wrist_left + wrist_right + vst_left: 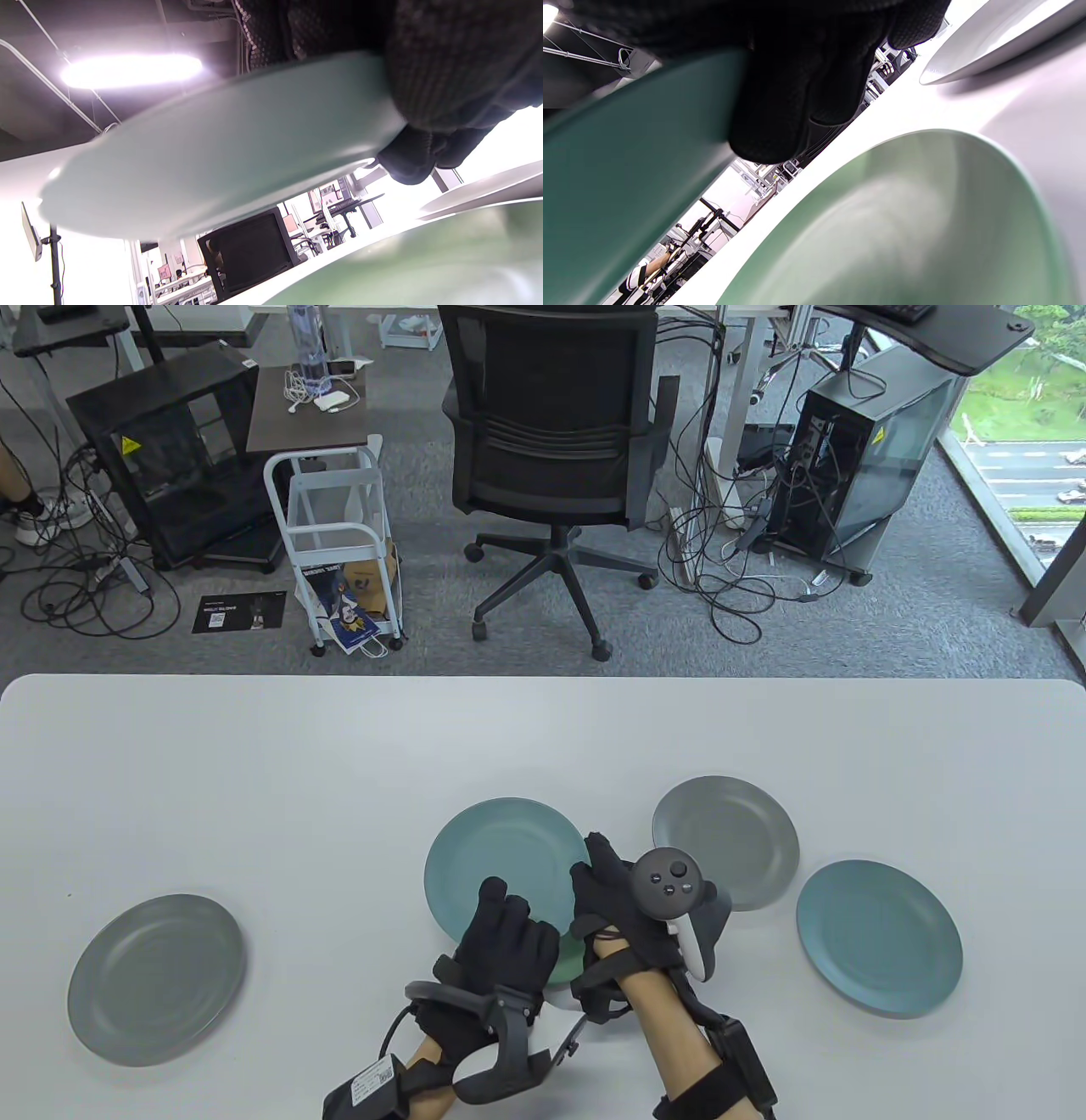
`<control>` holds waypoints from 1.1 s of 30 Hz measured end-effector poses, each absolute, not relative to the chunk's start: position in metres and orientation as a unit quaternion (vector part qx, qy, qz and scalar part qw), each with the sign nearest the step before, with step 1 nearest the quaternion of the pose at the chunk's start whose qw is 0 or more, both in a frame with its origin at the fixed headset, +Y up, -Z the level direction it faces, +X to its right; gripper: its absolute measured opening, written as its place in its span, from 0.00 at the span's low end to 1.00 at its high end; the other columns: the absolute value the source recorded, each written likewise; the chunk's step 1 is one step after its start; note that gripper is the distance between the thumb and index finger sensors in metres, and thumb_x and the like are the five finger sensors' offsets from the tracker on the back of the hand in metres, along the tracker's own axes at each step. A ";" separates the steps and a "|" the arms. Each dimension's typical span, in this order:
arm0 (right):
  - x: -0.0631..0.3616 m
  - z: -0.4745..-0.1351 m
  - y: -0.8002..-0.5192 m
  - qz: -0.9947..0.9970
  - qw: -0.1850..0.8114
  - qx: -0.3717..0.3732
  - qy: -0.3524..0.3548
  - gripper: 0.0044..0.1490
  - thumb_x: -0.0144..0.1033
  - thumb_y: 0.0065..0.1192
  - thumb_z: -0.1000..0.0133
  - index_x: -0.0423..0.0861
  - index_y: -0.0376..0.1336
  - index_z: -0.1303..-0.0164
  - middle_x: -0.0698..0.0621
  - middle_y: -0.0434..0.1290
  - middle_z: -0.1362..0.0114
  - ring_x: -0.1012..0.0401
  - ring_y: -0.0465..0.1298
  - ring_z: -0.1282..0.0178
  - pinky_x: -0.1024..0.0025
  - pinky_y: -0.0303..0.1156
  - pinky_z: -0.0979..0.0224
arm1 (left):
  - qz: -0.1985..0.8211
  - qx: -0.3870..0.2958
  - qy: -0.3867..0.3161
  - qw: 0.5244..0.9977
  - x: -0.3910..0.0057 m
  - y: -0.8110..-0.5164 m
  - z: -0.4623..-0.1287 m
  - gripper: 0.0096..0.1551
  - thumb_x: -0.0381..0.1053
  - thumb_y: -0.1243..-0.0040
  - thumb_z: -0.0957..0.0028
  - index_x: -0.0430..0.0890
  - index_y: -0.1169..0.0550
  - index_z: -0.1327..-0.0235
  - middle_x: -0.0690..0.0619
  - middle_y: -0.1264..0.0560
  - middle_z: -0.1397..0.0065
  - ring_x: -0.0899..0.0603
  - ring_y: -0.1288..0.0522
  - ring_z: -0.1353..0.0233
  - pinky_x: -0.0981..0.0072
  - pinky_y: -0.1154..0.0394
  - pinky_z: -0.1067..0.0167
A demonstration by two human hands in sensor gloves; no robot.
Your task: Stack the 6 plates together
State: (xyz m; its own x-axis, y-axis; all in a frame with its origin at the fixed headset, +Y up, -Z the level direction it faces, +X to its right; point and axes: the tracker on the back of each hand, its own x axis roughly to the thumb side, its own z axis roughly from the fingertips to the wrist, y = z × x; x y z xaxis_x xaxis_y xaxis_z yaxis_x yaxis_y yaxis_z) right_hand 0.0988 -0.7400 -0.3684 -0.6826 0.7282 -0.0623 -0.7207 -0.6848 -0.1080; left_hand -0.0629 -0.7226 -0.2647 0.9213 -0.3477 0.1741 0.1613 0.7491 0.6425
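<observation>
Office clutter behind, white bench (254,780) up front carrying the plates. Teal round plate (501,857) sat at bench centre, raised and tilted off the surface, with both hands on its near rim. Left hand (505,946) gripped the near-left edge, and the left wrist view showed fingers (445,84) wrapped over the rim with the thumb under. Right hand (624,912) pinched the near-right edge, fingers (797,97) curled over it. Both grips were clamped on that plate, probably to keep it level while carrying. Directly beneath lay a pale green round plate (925,220), flat on the bench, likely the stack base, so the teal one was held above it for lowering. Outward: grey round plate (730,836) just right of the hands, blue-teal round plate (878,937) further right, grey plate (157,976) well apart at left. Only five plates were countable.
</observation>
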 end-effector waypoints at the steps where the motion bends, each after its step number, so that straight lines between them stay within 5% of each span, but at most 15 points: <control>1: 0.101 -0.369 -0.740 0.916 0.397 -0.052 -0.038 0.32 0.47 0.59 0.40 0.44 0.61 0.29 0.62 0.83 0.52 0.60 0.73 0.31 0.49 0.53 0.18 | -0.129 0.322 -0.145 0.927 -0.065 -0.722 -0.265 0.24 0.68 0.30 0.70 0.66 0.15 0.58 0.69 0.14 0.50 0.60 0.24 0.30 0.52 0.49 0.13; 18: 0.124 -0.371 -0.740 0.937 0.337 -0.070 -0.066 0.31 0.45 0.55 0.39 0.43 0.60 0.29 0.60 0.83 0.50 0.58 0.72 0.31 0.49 0.51 0.17 | -0.003 0.255 -0.025 0.967 -0.130 -0.707 -0.289 0.37 0.73 0.38 0.69 0.69 0.25 0.41 0.69 0.19 0.33 0.60 0.32 0.19 0.56 0.57 0.11; 33: 0.132 -0.371 -0.744 0.941 0.323 -0.084 -0.055 0.31 0.45 0.55 0.39 0.44 0.60 0.28 0.60 0.83 0.50 0.58 0.72 0.31 0.48 0.51 0.18 | 0.068 0.145 0.097 0.982 -0.187 -0.730 -0.318 0.43 0.70 0.45 0.63 0.70 0.40 0.29 0.67 0.25 0.25 0.59 0.39 0.14 0.55 0.62 0.11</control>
State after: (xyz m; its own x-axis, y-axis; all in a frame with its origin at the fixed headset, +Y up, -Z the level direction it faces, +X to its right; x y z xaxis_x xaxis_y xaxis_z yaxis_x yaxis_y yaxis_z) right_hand 0.1322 -0.7443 -0.3713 -0.7770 0.6173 -0.1235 -0.5989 -0.7852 -0.1573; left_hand -0.1873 -0.7302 -0.3179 0.9720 0.1612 -0.1709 -0.1051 0.9490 0.2973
